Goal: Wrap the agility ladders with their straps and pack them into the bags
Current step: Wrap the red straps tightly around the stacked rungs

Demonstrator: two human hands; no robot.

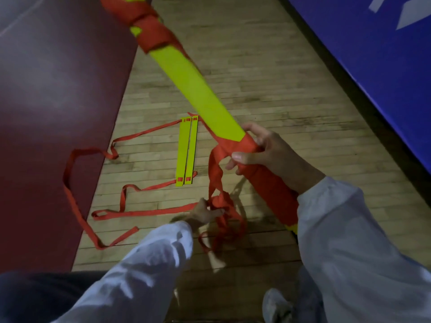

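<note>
My right hand fingers are clamped on the half-wrapped bundle of flat yellow plastic ladder rungs, my left hand fingers pinch its loose red cloth strap below, two more yellow rungs wait on the wooden floor beyond, and I see no bag yet.

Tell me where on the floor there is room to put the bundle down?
The wood floor is bare between the bundle and the blue mat. It is crowded left of the hands: two loose rungs and red straps lie there, trailing onto the red mat.
</note>
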